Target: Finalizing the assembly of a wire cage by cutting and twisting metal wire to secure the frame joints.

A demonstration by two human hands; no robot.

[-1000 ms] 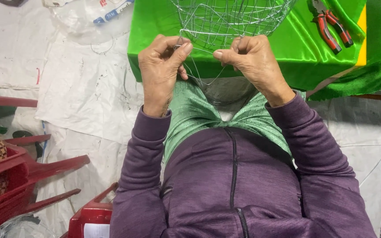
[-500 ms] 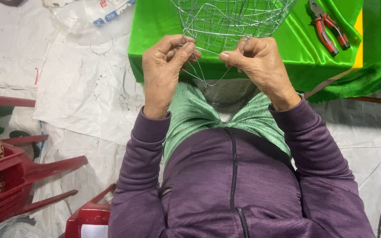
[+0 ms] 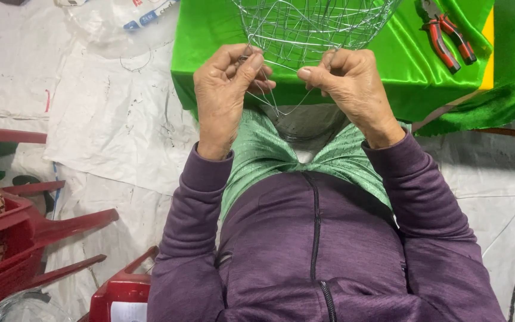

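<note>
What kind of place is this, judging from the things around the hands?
Probably a small handcraft workplace, perhaps at a home. Both hands, left hand and right hand, work a wire basket on a green cloth, with pliers nearby and red plastic chairs.

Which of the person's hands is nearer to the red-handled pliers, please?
The right hand: it is at the wire basket, just left of the pliers in the picture. The left hand is further left.
</note>
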